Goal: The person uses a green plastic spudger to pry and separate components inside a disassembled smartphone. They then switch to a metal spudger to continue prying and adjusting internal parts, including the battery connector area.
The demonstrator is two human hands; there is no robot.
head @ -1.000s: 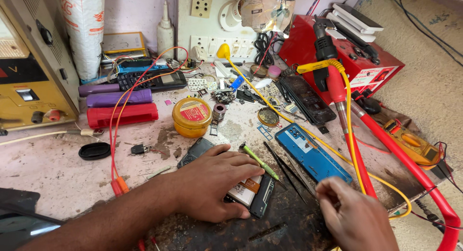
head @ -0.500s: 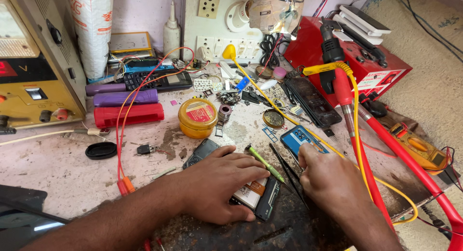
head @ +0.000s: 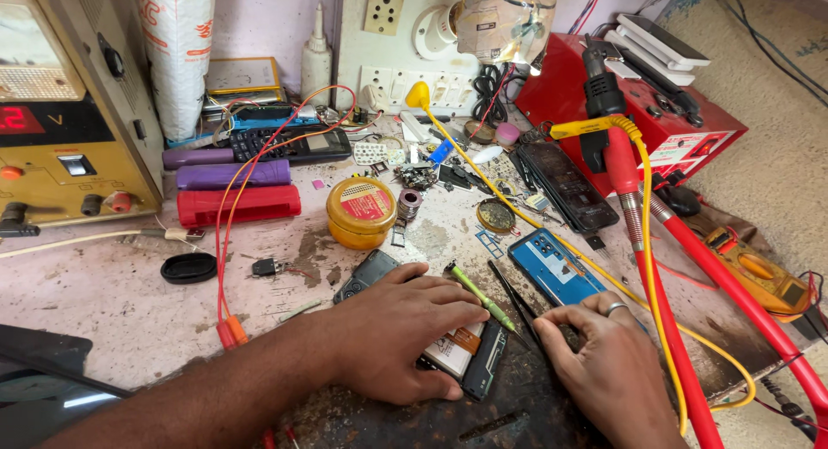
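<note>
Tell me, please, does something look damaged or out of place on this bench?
Yes. The phone under the left hand lies opened, its insides exposed. Its blue back cover lies apart, beside the right hand. Small parts are scattered.

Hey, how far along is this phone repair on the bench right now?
Done: the phone lies opened, its insides showing, and a blue back cover sits apart on the bench. In hand: the left hand presses the phone down while the right hand grips black tweezers. Left: the cover is not back on, and the green screwdriver lies unused.
</note>
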